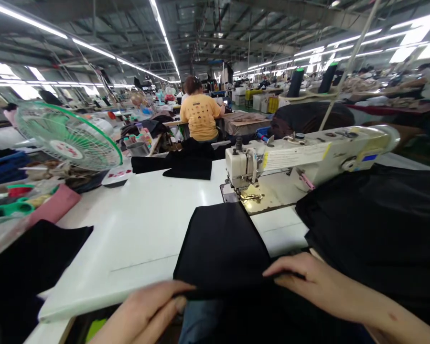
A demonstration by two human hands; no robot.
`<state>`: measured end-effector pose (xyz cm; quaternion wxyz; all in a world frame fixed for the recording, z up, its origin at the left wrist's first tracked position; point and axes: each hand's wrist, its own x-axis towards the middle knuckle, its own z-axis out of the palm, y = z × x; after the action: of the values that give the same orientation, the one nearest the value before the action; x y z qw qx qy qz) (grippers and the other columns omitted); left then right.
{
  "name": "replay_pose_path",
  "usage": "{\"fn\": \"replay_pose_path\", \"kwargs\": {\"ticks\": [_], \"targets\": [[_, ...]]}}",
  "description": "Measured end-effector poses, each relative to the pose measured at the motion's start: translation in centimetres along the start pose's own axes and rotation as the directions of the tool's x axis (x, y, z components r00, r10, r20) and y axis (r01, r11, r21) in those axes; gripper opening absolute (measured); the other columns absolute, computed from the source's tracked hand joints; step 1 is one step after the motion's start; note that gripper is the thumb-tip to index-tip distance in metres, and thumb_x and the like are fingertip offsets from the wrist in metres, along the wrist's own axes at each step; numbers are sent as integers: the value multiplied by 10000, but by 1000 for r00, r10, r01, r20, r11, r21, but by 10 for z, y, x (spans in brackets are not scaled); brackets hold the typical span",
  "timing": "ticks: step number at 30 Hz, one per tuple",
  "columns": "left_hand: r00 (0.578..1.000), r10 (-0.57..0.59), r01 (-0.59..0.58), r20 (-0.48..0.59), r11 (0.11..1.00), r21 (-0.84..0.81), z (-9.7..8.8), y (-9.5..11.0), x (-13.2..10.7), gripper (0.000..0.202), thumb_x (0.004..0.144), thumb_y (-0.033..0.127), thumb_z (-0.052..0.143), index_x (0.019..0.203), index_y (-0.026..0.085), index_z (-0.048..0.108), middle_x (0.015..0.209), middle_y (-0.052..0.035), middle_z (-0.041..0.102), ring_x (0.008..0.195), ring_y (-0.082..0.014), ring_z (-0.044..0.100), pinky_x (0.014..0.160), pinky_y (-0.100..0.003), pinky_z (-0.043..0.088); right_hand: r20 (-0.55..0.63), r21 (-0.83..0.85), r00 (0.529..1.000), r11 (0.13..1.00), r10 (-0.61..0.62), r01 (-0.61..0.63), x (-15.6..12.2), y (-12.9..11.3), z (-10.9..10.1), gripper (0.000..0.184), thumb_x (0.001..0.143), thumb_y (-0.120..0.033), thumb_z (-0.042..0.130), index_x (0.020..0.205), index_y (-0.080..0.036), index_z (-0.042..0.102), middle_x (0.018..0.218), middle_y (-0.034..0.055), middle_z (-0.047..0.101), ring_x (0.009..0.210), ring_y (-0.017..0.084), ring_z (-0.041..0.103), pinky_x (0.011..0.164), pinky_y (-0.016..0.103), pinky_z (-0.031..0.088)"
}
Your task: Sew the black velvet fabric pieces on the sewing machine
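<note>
A piece of black fabric [222, 246] lies flat on the white sewing table [143, 229], its far end reaching the needle plate of the sewing machine [294, 160]. My left hand [146, 310] pinches the near left edge of this fabric at the table's front. My right hand [308, 282] pinches the near right edge, fingers closed on the cloth. A large heap of black fabric [380, 229] sits on the table just right of my right hand.
More black cloth [28, 267] lies at the near left and a folded stack [186, 165] at the table's far end. A green fan [69, 138] stands at left. A person in a yellow shirt [199, 114] sits ahead, back turned.
</note>
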<state>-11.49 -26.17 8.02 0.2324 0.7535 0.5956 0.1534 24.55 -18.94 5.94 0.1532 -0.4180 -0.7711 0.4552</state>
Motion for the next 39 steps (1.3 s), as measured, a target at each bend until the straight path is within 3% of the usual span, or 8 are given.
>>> {"fn": "replay_pose_path", "kwargs": {"ticks": [5, 9, 14, 20, 26, 31, 35, 39], "targets": [[974, -151, 169, -167, 980, 103, -1, -2, 96, 358, 921, 434, 457, 643, 237, 568, 598, -6, 614, 593, -201, 595, 603, -293, 460, -328, -157, 944, 985, 18, -74, 85, 20, 0, 238, 893, -315, 610, 685, -202, 630, 683, -1, 650, 664, 188, 631, 608, 273, 476], [942, -198, 266, -272, 933, 242, 8, -25, 162, 269, 920, 336, 466, 696, 215, 554, 807, -76, 644, 801, -245, 626, 756, -344, 459, -486, -238, 874, 963, -3, -129, 144, 31, 2, 191, 865, -241, 621, 688, -207, 559, 932, 55, 644, 900, 208, 620, 797, 304, 455], [927, -252, 312, -279, 930, 195, 20, -48, 197, 60, 833, 248, 599, 832, 188, 601, 990, -125, 645, 958, -274, 622, 833, -366, 469, -548, -244, 834, 941, 65, -234, 177, 37, 3, 126, 797, -196, 653, 698, -214, 578, 882, 65, 643, 876, 241, 614, 727, 319, 414], [925, -232, 263, -300, 963, 66, 28, -44, 190, 127, 788, 98, 550, 752, 214, 513, 812, -63, 631, 845, -234, 625, 797, -354, 478, -534, -204, 845, 966, 25, -158, 174, 40, 7, 192, 731, -132, 630, 628, -232, 502, 713, 11, 601, 772, 217, 598, 730, 319, 419], [847, -219, 96, -485, 959, -266, 42, -26, 154, 23, 827, 214, 530, 849, 209, 529, 947, -57, 652, 869, -188, 638, 816, -331, 518, -549, 1, 836, 1000, -16, 20, 152, 47, 12, 103, 788, -253, 619, 710, -216, 562, 1174, 106, 669, 1083, 258, 636, 940, 388, 476], [823, -339, -157, -455, 635, -756, 39, -8, 126, 188, 702, 242, 709, 863, 195, 625, 1230, -87, 674, 1120, -216, 643, 1011, -352, 475, -457, 376, 885, 921, 91, 100, 132, 51, 8, 272, 769, -401, 715, 967, -213, 722, 957, 63, 770, 942, 268, 715, 856, 405, 561], [818, -462, -113, -343, 456, -883, 33, 6, 116, 192, 640, 218, 787, 807, 188, 699, 983, -35, 742, 917, -165, 678, 851, -266, 513, -558, 473, 808, 872, 189, 123, 112, 44, 2, 449, 607, -468, 834, 978, -224, 770, 1035, 69, 780, 1032, 323, 700, 971, 474, 533], [808, -505, -65, -302, 433, -899, 31, 15, 116, 197, 624, 258, 821, 792, 182, 753, 764, -9, 729, 714, -135, 636, 687, -240, 492, -597, 501, 756, 861, 269, 89, 88, 34, -4, 460, 610, -526, 843, 951, -221, 795, 1054, 74, 782, 1080, 342, 691, 1003, 456, 529]]}}
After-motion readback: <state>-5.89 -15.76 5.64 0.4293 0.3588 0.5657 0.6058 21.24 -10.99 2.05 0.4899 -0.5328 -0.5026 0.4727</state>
